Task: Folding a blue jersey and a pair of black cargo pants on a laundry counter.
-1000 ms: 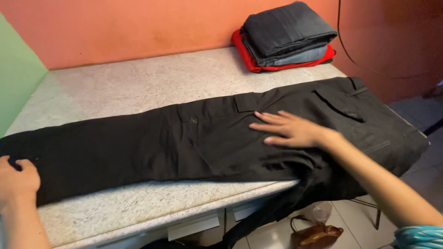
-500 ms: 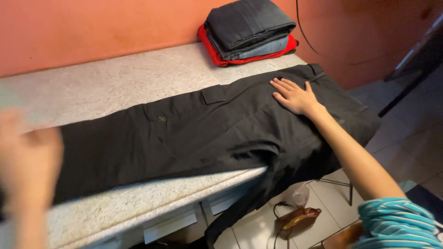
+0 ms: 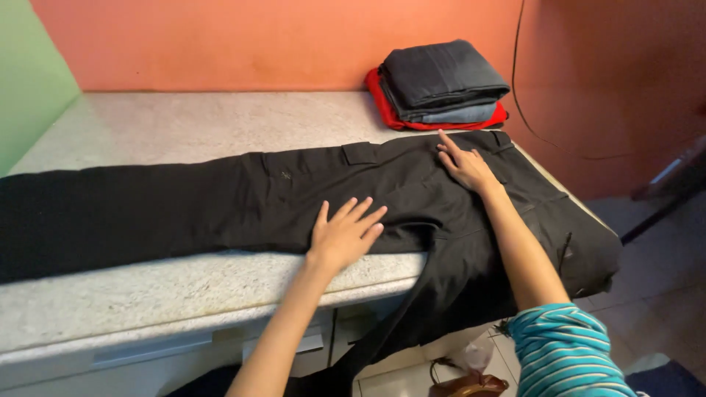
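Trousers: a pair of black cargo trousers [image 3: 220,198] lies lengthwise across the speckled stone surface [image 3: 184,129], legs running off to the left, waist end at the right. One part hangs over the near edge and the right end droops off the corner.
Left hand: the left hand [image 3: 344,234] lies flat, palm down, on the trousers near the near edge, about mid-length; its fingers [image 3: 360,209] are spread and point toward the far right, gripping nothing.
Right hand: the right hand [image 3: 465,165] rests flat on the waist area, further right and farther away; its fingers are loosely spread, the forefinger stretched toward the far edge, nothing pinched.
Sleeve: a teal striped sleeve [image 3: 566,349] shows at the near right.
Stack: folded dark and blue garments on a red one [image 3: 440,88] sit at the far right of the surface, just beyond the trousers.
Walls: orange wall [image 3: 257,40] behind, green wall [image 3: 29,81] at the left.
Below: a brown bag [image 3: 471,384] lies on the floor.
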